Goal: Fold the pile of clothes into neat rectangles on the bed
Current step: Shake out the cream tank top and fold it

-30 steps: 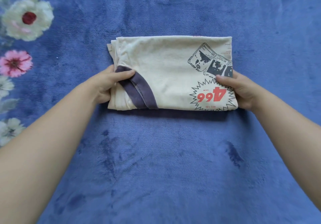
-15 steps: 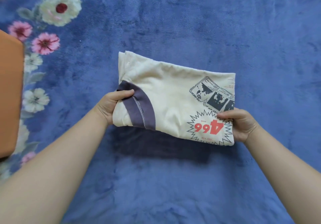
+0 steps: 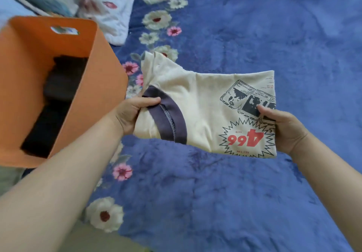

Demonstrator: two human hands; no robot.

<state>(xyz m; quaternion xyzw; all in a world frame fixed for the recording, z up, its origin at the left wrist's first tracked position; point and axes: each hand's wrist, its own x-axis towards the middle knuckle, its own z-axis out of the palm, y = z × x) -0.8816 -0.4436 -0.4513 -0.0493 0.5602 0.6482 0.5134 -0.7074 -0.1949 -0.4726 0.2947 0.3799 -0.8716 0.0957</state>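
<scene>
A cream T-shirt [image 3: 205,107], folded into a rectangle, hangs in the air above the blue bed cover [image 3: 235,193]. It has a dark grey collar band and a red "466" print. My left hand [image 3: 133,114] grips its left end at the collar, thumb on top. My right hand [image 3: 282,128] grips its right end over the black print. The far left corner of the shirt sticks up loosely.
An orange bin [image 3: 98,87] stands at the left, close to my left hand, with dark folded clothes [image 3: 52,105] inside. A white flowered pillow [image 3: 109,7] lies at the back left. The cover's flower border runs down the left side.
Both hands have lifted the folded shirt off the bed cover and carried it toward the left. The view has swung left, so the orange bin and pillow now show.
</scene>
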